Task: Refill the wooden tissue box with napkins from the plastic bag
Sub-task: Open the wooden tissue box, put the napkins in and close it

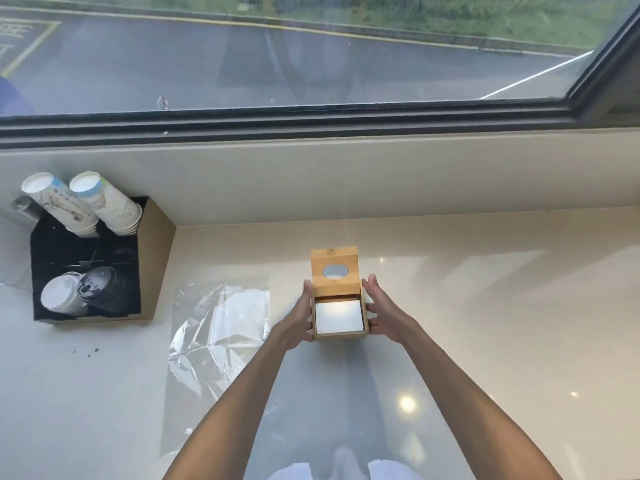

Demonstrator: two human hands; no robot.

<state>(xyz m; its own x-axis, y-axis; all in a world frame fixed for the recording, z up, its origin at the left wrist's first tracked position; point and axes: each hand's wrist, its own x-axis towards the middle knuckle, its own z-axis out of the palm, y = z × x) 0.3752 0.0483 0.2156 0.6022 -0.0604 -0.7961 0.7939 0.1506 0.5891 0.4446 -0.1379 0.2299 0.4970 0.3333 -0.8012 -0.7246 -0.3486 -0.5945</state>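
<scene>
The wooden tissue box (341, 335) stands on the pale counter at centre. Its sliding lid (334, 284), with a round hole, is pushed partway toward the window, so the near half is uncovered. White napkins (338, 316) fill the uncovered part. My left hand (300, 317) presses against the box's left side and my right hand (382, 310) against its right side, fingertips reaching the lid's edges. A clear plastic bag (214, 348) lies flat on the counter to the left, with some white napkins inside at its far end.
A black and brown cup organiser (149, 258) stands at the back left, holding two stacks of paper cups (83, 204) and stacks of lids (83, 292). A window sill (346, 174) and window run along the back. The glossy counter (485, 323) extends to the right.
</scene>
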